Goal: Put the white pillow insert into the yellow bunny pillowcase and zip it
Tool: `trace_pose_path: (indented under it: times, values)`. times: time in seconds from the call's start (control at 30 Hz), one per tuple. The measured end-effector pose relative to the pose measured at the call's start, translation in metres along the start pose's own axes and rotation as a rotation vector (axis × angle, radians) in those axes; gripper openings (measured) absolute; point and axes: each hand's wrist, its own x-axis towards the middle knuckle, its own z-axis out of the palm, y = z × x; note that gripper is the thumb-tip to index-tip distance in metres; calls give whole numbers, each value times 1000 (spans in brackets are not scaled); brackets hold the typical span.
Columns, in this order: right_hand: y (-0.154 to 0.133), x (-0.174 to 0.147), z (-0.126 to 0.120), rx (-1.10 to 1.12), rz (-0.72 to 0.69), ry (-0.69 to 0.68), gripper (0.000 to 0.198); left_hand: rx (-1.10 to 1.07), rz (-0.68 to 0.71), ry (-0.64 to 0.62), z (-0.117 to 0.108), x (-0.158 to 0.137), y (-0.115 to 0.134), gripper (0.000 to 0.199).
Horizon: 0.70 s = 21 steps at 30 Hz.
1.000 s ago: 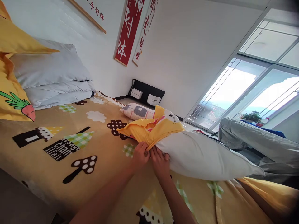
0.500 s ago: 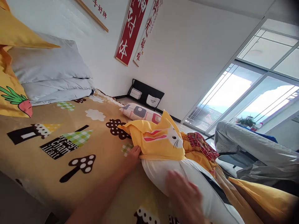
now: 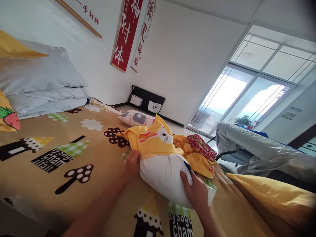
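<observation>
Fingers of the left hand (image 3: 133, 162) are clamped on the yellow cover (image 3: 158, 141) at its edge, while the white pillow (image 3: 160, 174), lying partly inside it on the bed (image 3: 44, 186), is gripped by the right hand (image 3: 198, 191). Insertion appears underway; deeper pushing seems called for, with the cover held taut.

Matt, creased cloth is seen on yellow pillowcase (image 3: 148, 148), smooth, faintly shiny fabric on white pillow (image 3: 160, 176), soft matt textile on bed cover (image 3: 108, 158), wrinkled, glossy plastic-like finish on grey sheeting (image 3: 251, 142), clear glass in window (image 3: 229, 89).
</observation>
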Motion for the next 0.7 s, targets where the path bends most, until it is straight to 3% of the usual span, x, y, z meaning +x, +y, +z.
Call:
trace_pose_path:
  times: [0.1,0.2,0.3,0.4,0.47,0.57,0.63,0.7]
  values:
    - [-18,5,-10,-13,-38,29,49,-38,63,-23,-15,14,11,15]
    - [-42,10,-16,-68,-167,80,46,-114,117,-49,-33,22,27,12]
    - [-77,11,-21,-48,-336,93,40,-174,220,8,-57,39,57,10]
    - [-118,5,-29,43,-483,62,37,-128,365,19,-79,80,97,15]
    - [-146,-3,-35,75,-564,31,36,-65,344,-131,-86,112,118,14]
    - [-180,-15,-40,51,-708,10,32,82,264,-618,-84,144,127,14]
    - [-195,-23,-41,46,-804,22,23,222,249,-911,-79,147,120,32]
    - [-203,-28,-41,70,-870,75,16,339,230,-1031,-77,139,108,52]
